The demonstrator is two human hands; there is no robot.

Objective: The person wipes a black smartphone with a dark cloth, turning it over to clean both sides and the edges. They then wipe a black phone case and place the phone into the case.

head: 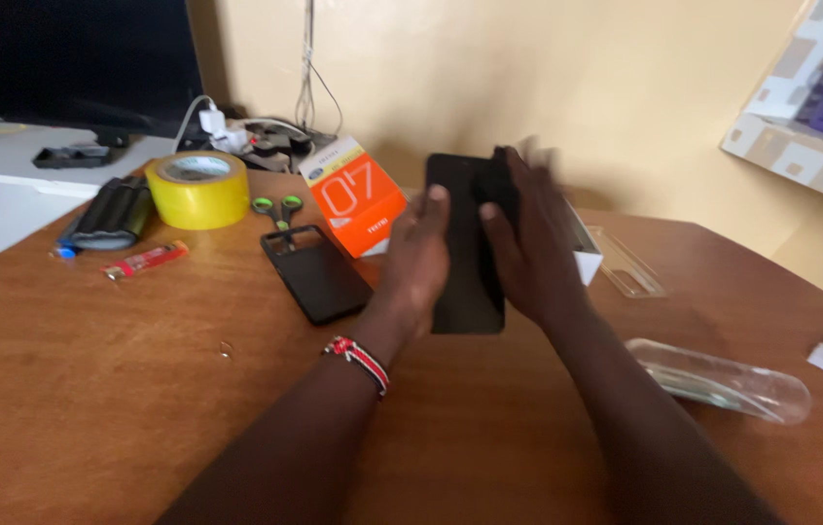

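Head view of a wooden desk [90,408]. Both hands meet above the middle of the desk, toward its far edge, around a black phone [465,282] held upright — the left hand [416,258] grips its left edge with the thumb on the front, while the right hand [528,243] lies flat against the right edge, its fingers blurred. A beaded wristband [361,360] circles the left wrist. Just left of the phone a black case [317,274] lies flat on the desk, and behind it stands an orange box [353,196], tilted. Toward the far left corner: green-handled scissors [278,209], a yellow tape roll [197,190], a red lighter [146,260]. Near the right edge lies a clear plastic wrapper [723,381] — well apart from the hands.
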